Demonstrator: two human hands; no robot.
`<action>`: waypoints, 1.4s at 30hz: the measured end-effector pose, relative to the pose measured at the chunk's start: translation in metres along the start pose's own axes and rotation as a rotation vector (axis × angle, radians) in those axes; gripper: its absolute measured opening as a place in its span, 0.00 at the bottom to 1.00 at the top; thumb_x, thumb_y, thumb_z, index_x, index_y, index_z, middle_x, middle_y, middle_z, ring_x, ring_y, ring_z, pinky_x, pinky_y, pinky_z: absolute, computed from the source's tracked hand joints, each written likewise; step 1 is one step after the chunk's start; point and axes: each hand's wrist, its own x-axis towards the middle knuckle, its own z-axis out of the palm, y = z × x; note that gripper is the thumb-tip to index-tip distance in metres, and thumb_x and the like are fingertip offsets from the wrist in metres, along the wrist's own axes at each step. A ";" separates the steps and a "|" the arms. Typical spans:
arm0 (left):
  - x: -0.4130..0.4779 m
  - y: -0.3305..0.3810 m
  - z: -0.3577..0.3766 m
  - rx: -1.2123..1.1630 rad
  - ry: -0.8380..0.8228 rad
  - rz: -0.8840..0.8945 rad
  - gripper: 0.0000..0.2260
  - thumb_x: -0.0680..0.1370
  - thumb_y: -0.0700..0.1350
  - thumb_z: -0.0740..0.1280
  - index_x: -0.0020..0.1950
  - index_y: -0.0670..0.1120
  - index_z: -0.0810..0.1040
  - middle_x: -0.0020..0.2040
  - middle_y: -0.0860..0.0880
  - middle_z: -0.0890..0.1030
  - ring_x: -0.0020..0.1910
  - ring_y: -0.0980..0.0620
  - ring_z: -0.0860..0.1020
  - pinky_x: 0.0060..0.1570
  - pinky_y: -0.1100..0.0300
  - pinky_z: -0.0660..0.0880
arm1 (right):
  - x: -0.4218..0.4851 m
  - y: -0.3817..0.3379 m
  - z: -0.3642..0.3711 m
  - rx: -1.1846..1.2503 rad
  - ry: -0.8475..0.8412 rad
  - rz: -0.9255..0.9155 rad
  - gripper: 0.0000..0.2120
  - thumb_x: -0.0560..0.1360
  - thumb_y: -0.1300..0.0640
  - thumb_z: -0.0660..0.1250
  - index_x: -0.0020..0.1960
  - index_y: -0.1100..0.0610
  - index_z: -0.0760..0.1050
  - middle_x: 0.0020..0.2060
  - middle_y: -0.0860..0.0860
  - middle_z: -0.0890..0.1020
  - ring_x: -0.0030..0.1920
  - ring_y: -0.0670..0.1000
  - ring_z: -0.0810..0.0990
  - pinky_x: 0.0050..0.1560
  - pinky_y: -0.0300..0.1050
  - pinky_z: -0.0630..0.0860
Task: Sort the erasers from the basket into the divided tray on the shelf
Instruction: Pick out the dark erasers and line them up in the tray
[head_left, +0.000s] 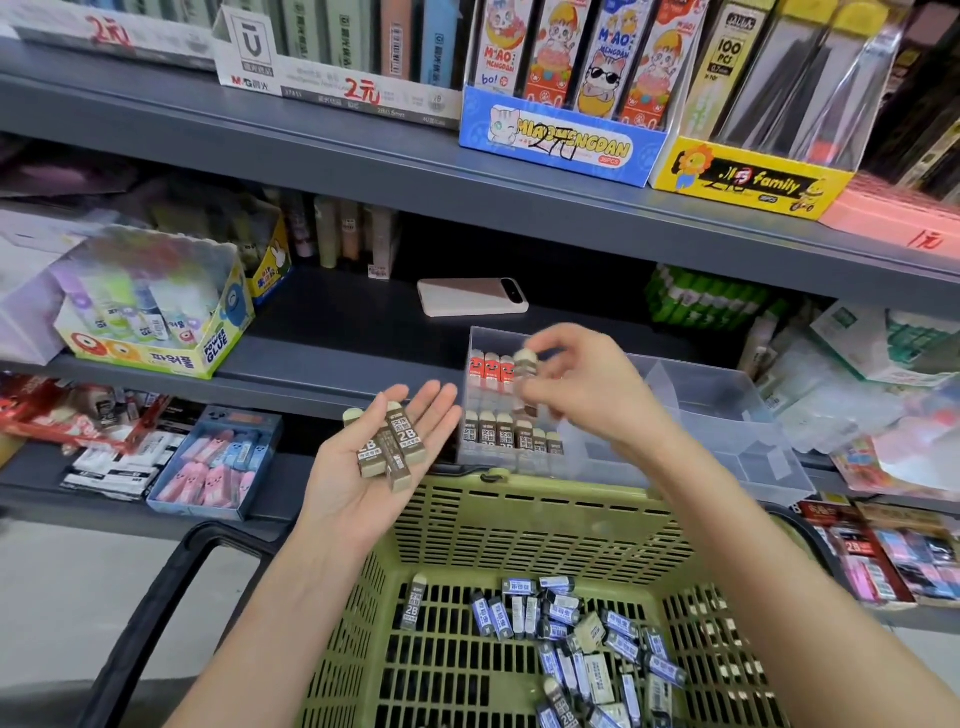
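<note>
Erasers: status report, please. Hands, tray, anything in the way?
Left hand open, palm up, carrying brown erasers. Right hand pinches one eraser above tray. Nothing blocks the tray.

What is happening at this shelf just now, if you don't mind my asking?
A person is sorting erasers into the clear divided tray on the shelf. The left hand carries several brown 2B erasers on its open palm, while the right hand pinches one eraser above the tray. The tray holds a row of red erasers and a row of brown erasers. Many blue-sleeved erasers lie in the green basket below.
</note>
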 end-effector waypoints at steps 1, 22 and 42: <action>0.000 0.000 0.000 -0.001 -0.006 0.002 0.10 0.73 0.38 0.63 0.54 0.38 0.74 0.54 0.34 0.81 0.55 0.35 0.80 0.49 0.41 0.78 | 0.002 0.007 -0.007 -0.115 -0.006 0.046 0.10 0.65 0.61 0.71 0.46 0.54 0.77 0.26 0.46 0.77 0.22 0.44 0.73 0.24 0.35 0.67; 0.000 0.001 -0.006 0.060 -0.031 -0.019 0.09 0.76 0.39 0.62 0.55 0.38 0.75 0.57 0.34 0.79 0.58 0.34 0.78 0.55 0.38 0.75 | 0.011 0.011 0.013 -0.828 -0.247 0.111 0.10 0.73 0.52 0.69 0.44 0.59 0.74 0.39 0.52 0.76 0.35 0.53 0.75 0.38 0.42 0.73; -0.001 -0.002 -0.006 0.210 -0.048 -0.094 0.22 0.75 0.39 0.61 0.70 0.41 0.69 0.62 0.35 0.77 0.61 0.38 0.77 0.57 0.42 0.76 | -0.014 -0.020 0.031 0.003 -0.344 -0.344 0.08 0.70 0.60 0.72 0.45 0.55 0.73 0.38 0.47 0.79 0.35 0.44 0.77 0.38 0.43 0.76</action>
